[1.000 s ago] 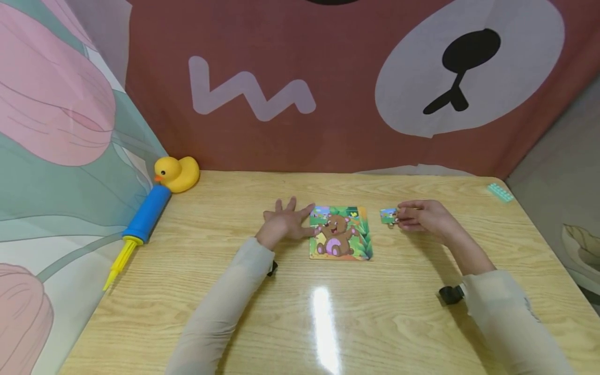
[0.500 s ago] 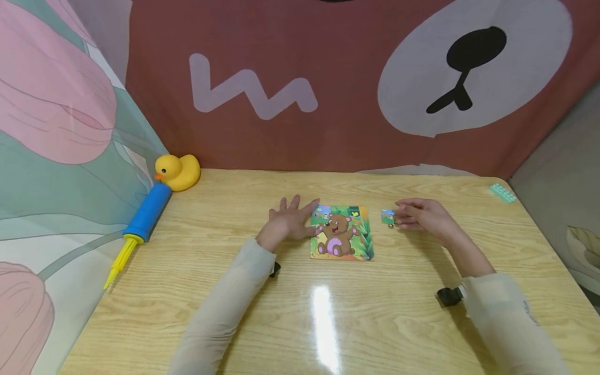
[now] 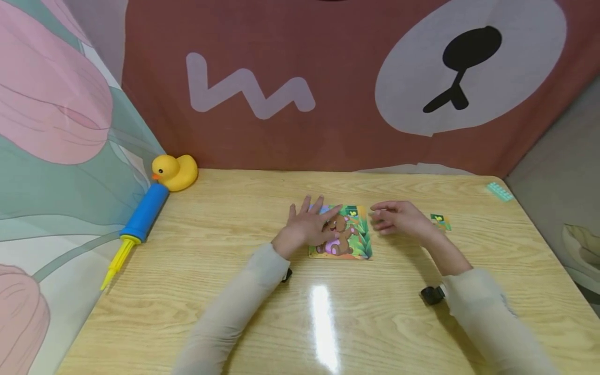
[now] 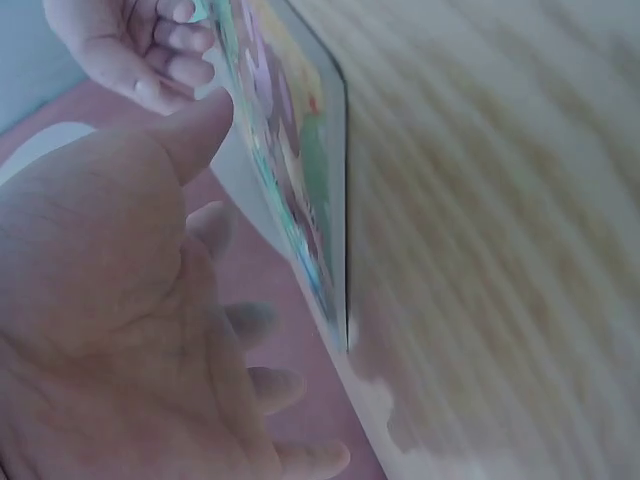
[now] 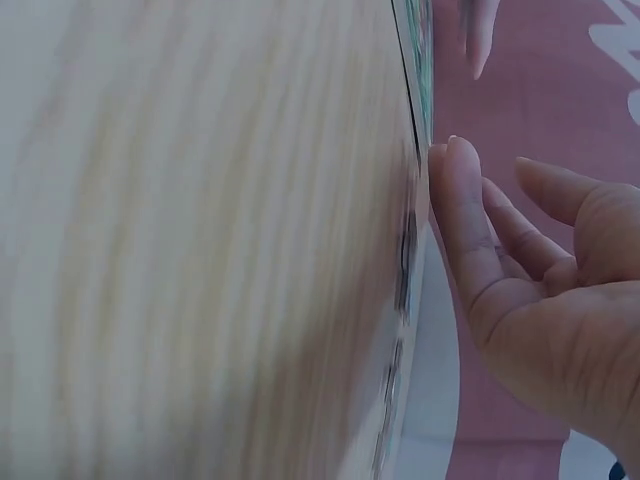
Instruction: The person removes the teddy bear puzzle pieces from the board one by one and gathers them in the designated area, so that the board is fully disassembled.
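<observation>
A square picture puzzle with a brown bear on it lies flat on the table. My left hand is over its left part with fingers spread, hiding some of the bear. In the left wrist view its palm holds nothing. Just off the puzzle's right edge is my right hand, fingers loosely bent. The right wrist view has its thumb apart from the fingers and nothing between them. A small puzzle piece with a yellow bird shows beyond the right hand, partly covered by it.
A yellow rubber duck sits at the back left corner, beside a blue and yellow hand pump. A mint-green studded block lies at the back right corner. Printed cloth hangs behind the wooden table.
My left hand has moved right, further over the puzzle. My right hand has moved left from the loose pieces toward the puzzle, uncovering the bird piece and covering the spot of the other piece.
</observation>
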Motion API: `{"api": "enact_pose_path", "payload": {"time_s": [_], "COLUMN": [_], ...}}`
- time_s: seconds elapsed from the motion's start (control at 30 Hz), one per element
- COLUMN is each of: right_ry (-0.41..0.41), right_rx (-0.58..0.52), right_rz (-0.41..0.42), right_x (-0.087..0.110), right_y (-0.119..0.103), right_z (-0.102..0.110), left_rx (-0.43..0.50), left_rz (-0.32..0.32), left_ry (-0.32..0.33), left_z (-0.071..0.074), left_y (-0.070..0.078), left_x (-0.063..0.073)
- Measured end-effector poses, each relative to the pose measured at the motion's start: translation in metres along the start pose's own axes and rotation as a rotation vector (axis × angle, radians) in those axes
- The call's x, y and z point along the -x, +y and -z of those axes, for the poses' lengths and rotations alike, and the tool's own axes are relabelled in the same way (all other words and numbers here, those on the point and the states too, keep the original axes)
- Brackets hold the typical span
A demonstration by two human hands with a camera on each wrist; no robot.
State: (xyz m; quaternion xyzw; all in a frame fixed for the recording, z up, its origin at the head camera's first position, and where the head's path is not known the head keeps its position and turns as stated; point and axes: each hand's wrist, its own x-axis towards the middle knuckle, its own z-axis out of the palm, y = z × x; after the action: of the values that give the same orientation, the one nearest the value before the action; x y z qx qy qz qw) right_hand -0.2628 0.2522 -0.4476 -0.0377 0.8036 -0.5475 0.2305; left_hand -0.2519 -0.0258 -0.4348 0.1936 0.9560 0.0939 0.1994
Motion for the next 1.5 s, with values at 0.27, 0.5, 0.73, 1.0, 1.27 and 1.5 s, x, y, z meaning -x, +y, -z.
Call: {"api": "enact_pose_path", "payload": {"time_s": [0.27, 0.5, 0.73, 1.0, 1.27, 1.5], "right_ry": [-0.037, -0.063, -0.087, -0.091, -0.077, -0.029], "right_rx": [0.036, 0.074, 0.098, 0.117, 0.142, 0.108], "right_rz": [-0.026, -0.046, -0.055, -0.038, -0.018, -0.035], "right_x": [-0.006, -0.008, -0.009, -0.007, -0.006, -0.005], "right_y": [-0.004, -0.006, -0.006, -0.006, -0.006, -0.009], "right_z": [-0.013, -0.021, -0.026, -0.028, -0.028, -0.026], "left_rx": [-0.029, -0.084, -0.076, -0.129, -0.163, -0.146], "left_rz": [0.033, 0.042, 0.056, 0.072, 0.053, 0.107], "left_ry": [-0.042, -0.083, -0.106, -0.141, -0.158, -0.146], "left_z": [-0.008, -0.012, -0.012, -0.014, -0.013, -0.013], "left_y": [0.009, 0.016, 0.022, 0.022, 0.022, 0.025], "left_x": [-0.005, -0.004, -0.003, -0.002, -0.002, -0.002]}}
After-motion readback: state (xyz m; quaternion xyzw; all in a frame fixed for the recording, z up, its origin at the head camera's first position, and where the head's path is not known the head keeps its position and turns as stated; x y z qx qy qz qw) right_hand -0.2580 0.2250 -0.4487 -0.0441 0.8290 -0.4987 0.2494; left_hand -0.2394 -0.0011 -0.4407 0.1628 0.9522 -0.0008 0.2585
